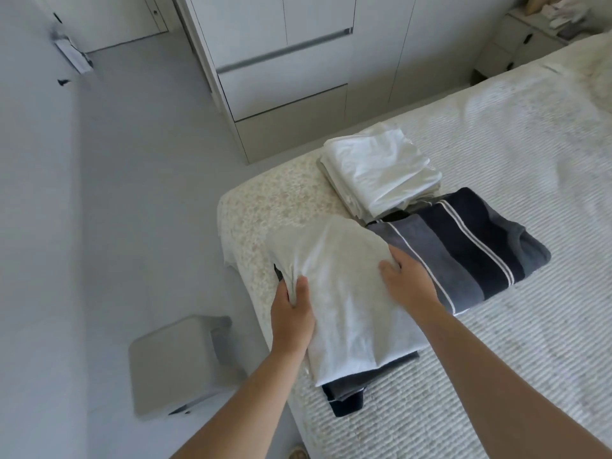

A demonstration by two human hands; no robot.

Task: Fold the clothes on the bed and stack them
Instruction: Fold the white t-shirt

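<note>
On the bed (496, 376), near its corner, the left hand (291, 313) pinched the white shirt's (344, 293) edge while the right hand's (410, 279) fingers lay flat, steadying it atop a dark garment (344, 395) for stacking beside the striped top (463, 250) and white pile (377, 173)

A folded pale grey T-shirt (344, 293) hides most of the dark folded garments (347, 397) beneath it; the white ribbed bed (496, 359) runs off the right edge, and bedside clutter (559, 11) blurs beyond recognition.
</note>
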